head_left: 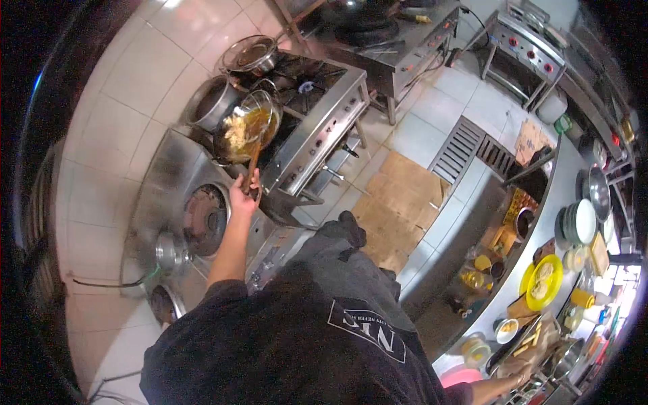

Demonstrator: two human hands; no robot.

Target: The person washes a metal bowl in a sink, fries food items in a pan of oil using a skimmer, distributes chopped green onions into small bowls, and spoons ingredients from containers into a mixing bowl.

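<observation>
My left hand (245,192) is closed around the lower end of a wooden utensil (254,162), whose far end reaches into a wok (233,135) on the stove (317,128). Pale yellow food (236,135) and yellowish liquid lie in the wok. A clear lid or bowl shape (260,108) shows over the wok's upper right part. On the other side, my right hand (520,379) is stretched to the counter near a tray (526,347) with yellow strips; its fingers are too small and blurred to make out.
Behind the wok stand a metal pot (212,101) and a covered pan (253,55). A lit burner (306,88) is beside it. Yellow plates (543,283), stacked plates (579,221) and bowls crowd the right counter. Cardboard (398,202) lies on the tiled floor.
</observation>
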